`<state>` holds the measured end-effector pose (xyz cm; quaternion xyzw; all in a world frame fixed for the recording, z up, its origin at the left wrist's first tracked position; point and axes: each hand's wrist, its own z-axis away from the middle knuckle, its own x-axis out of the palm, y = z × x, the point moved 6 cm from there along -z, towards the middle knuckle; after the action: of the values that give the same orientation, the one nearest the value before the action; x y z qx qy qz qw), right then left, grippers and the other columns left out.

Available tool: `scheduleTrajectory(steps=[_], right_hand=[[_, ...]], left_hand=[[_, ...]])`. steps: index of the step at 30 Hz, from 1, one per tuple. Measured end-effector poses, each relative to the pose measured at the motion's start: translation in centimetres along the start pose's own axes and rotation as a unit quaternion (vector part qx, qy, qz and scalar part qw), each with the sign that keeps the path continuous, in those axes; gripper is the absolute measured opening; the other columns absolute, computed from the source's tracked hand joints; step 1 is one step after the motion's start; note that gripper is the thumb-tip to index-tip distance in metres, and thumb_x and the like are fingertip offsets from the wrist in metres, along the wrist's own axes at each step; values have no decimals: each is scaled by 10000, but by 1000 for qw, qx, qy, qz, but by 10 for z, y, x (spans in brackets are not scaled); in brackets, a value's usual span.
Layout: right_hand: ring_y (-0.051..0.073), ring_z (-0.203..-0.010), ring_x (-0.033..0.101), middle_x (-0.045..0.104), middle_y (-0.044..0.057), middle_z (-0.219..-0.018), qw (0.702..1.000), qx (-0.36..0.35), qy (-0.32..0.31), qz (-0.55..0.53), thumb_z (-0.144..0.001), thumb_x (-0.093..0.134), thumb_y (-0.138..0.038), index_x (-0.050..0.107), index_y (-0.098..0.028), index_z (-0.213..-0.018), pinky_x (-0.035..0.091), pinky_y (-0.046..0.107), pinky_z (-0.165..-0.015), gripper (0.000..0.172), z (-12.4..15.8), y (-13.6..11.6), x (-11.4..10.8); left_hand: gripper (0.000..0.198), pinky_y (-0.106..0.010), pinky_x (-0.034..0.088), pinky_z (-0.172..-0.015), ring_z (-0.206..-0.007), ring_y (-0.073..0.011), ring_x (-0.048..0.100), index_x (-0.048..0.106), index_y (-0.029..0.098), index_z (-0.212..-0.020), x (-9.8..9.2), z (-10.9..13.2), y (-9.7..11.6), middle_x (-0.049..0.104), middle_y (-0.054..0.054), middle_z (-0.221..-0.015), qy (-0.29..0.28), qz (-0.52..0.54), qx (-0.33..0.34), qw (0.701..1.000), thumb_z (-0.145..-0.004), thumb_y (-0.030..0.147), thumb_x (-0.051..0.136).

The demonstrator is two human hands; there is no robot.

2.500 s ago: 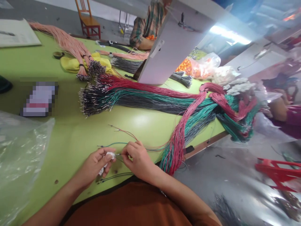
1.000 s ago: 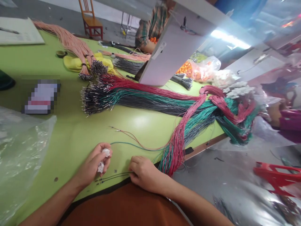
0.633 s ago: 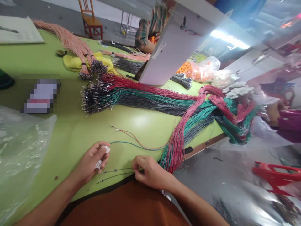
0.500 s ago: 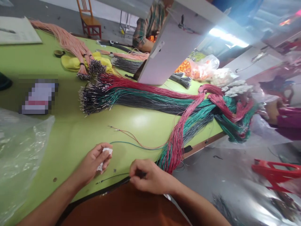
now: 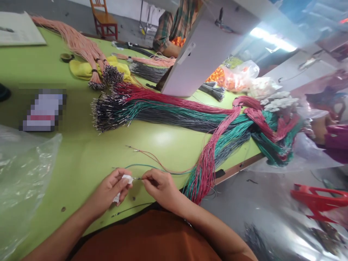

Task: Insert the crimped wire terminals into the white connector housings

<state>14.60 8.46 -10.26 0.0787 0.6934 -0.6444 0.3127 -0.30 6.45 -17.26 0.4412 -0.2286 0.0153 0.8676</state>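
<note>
Your green desk (image 5: 81,156) carries wire bundles (image 5: 168,108) in a busy workshop. Your left hand (image 5: 110,190) pinches a white connector (image 5: 125,178). Your right hand (image 5: 160,186), up from the near edge, now grips a wire (image 5: 137,178) at it.

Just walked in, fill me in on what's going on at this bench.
A person at a green table holds a small white connector in the left hand. The right hand pinches a thin wire with its tip at the connector. A loose red wire, a green wire and a dark wire lie close by, with big bundles of wires beyond.
</note>
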Motion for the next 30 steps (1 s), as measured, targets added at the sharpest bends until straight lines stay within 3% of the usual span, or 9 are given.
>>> scheduleTrajectory(steps=[16, 22, 30], right_hand=[[134, -623, 490, 552, 14, -647, 968, -155, 10, 196, -867, 446, -142, 541, -180, -729, 383, 236, -605, 172, -1, -16, 10], [137, -605, 489, 562, 18, -648, 959, -174, -19, 222, -895, 434, -173, 535, -172, -745, 380, 256, -611, 181, 3, -22, 21], [129, -616, 516, 597, 19, -663, 973, -158, -15, 169, -882, 454, -158, 545, -170, -768, 404, 241, -615, 146, 3, -20, 19]], left_hand=[[304, -168, 334, -357, -410, -47, 412, 487, 191, -1000, 1, 0, 0, 574, 45, -695, 9, -30, -6, 999, -820, 419, 576], [360, -180, 344, -360, -404, -64, 426, 516, 166, -959, 3, 2, 0, 559, 52, -611, 15, -128, -6, 992, -780, 470, 590], [369, -174, 341, -359, -382, -51, 397, 496, 163, -957, 5, 4, 2, 569, 58, -603, 0, -109, -9, 994, -789, 481, 578]])
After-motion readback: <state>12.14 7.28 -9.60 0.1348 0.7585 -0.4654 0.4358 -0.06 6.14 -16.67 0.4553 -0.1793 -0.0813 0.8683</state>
